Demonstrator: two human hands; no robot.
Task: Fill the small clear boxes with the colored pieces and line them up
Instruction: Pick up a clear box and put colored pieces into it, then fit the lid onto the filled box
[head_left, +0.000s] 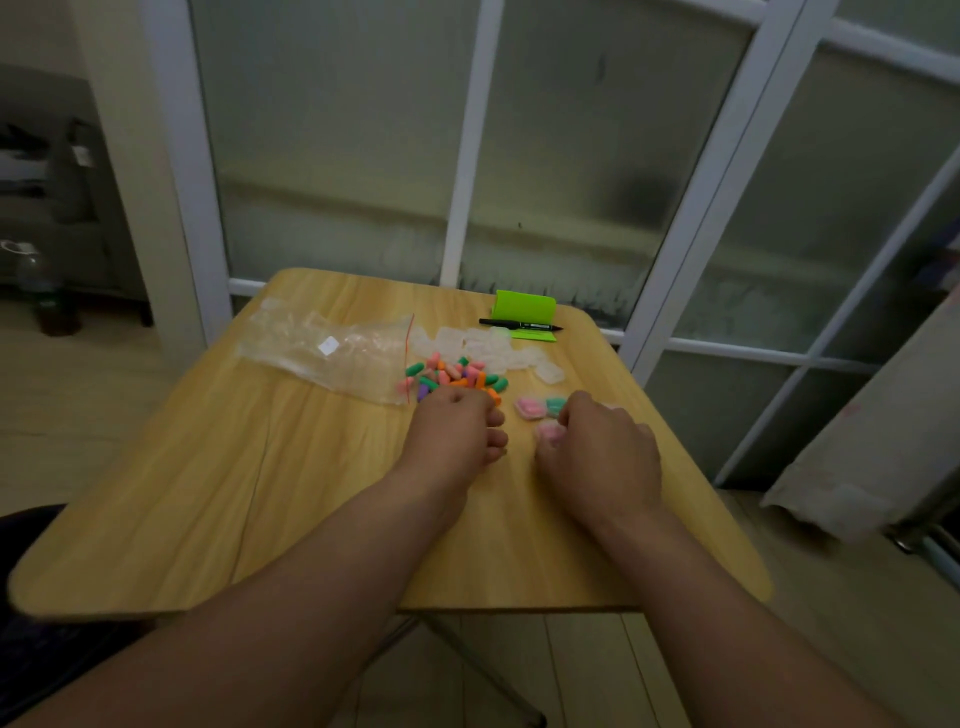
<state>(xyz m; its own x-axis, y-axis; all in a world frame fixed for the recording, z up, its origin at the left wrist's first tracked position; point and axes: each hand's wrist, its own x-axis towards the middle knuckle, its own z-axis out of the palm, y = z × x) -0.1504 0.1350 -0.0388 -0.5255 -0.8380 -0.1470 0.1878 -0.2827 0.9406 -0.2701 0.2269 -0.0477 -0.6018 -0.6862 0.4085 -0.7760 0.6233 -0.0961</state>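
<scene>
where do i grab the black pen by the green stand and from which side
Pinch the black pen across its barrel near the middle, from above and slightly from the near side, fingers on its near and far sides. It lies flat on the table, running left to right, and the green stand rises just behind it, likely crowding any approach from the far side.

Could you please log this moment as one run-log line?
left hand: at colored pieces, grasp unclear | right hand: holds pink-filled box | filled boxes: two beside it | empty boxes: behind pile
</scene>
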